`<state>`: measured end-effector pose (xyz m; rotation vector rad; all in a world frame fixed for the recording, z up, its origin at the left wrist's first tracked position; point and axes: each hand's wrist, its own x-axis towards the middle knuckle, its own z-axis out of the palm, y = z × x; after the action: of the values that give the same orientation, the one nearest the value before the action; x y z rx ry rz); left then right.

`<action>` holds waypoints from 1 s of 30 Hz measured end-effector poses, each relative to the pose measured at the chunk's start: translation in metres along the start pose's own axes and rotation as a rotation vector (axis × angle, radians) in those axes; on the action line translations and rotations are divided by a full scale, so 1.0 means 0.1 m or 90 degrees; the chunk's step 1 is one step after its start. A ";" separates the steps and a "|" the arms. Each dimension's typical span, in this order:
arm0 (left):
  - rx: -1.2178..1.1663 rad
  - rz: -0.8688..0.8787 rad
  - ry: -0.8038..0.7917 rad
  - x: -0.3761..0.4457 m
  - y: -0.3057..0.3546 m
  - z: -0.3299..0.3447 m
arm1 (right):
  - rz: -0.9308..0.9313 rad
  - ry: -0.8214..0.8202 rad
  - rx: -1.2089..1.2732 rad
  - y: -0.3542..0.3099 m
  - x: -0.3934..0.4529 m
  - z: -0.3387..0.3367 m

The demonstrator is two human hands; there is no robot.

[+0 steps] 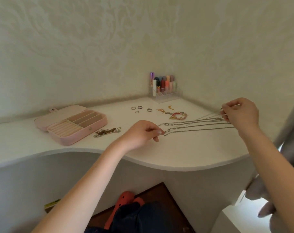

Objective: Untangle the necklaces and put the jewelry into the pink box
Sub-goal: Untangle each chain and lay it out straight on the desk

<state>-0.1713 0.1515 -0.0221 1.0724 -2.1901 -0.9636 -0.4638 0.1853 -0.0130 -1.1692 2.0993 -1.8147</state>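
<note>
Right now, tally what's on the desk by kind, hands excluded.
Pink box: 1
Rings: 5
Necklaces, stretched between left hand and right hand: 1 bundle, strands uncountable
Bracelet clusters: 2
Organizer: 1
Total: 10

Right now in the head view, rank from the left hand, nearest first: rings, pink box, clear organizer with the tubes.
Measured from the left hand, which pinches the necklace chains:
1. Rings, just behind it, toward the wall.
2. Pink box, open, off to its left.
3. Clear organizer, far back in the corner.
</note>
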 end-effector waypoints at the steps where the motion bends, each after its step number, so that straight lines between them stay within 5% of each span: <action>1: 0.022 0.010 0.004 0.03 0.02 0.09 | -0.016 0.027 -0.045 0.08 0.00 -0.09; 13: 0.148 0.090 0.181 0.12 0.08 0.57 | -0.037 0.092 -0.318 0.71 -0.16 -0.40; 30: 0.305 0.137 0.113 0.17 -0.03 0.62 | -0.114 0.095 -0.387 0.66 -0.21 -0.37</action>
<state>-0.2225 0.1588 -0.0599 1.0441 -2.3814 -0.2411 -0.5004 0.2253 -0.0699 -1.4128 2.8363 -1.3868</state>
